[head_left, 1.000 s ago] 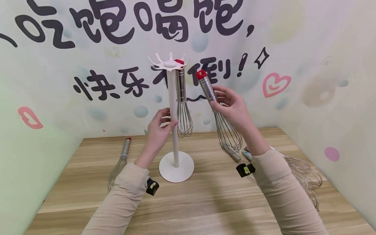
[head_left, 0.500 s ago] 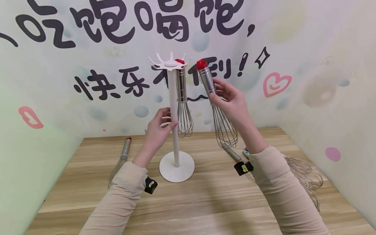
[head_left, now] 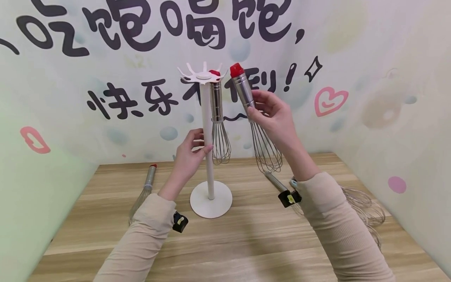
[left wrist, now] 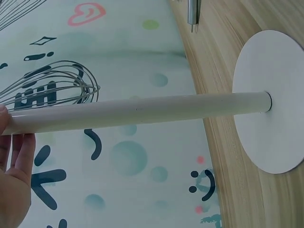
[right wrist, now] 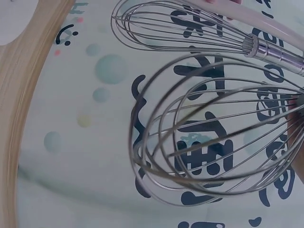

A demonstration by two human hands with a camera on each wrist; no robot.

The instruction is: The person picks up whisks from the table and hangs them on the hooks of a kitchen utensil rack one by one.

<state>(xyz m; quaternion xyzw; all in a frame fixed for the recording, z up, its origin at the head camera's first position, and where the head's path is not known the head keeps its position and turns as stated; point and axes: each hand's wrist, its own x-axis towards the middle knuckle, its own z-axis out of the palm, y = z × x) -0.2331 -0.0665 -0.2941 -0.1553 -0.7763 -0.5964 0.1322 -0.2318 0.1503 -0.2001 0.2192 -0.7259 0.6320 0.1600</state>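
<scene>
A white stand [head_left: 208, 164] with a ring of upturned prongs on top rises from a round base. My left hand [head_left: 190, 153] grips its pole about halfway up, fingers behind and thumb in front. One whisk [head_left: 217, 102] with a red end cap hangs from a prong on the stand's right side. My right hand [head_left: 275, 117] holds a second whisk [head_left: 244, 92] by the lower part of its steel handle, red cap up and tilted left, apart from the stand. In the right wrist view, the held whisk's wire loops [right wrist: 213, 137] fill the middle.
On the left of the wooden table [head_left: 225, 250] lies another red-capped whisk [head_left: 146, 188]. A whisk with a steel handle [head_left: 276, 182] lies at the right, partly hidden by my right wrist. Several more wire whisks [head_left: 366, 207] are heaped at the right edge. A printed wall stands behind.
My right hand has raised the whisk and brought it left, nearer the stand's prongs. The left hand stays on the pole, and the hanging whisk has not moved.
</scene>
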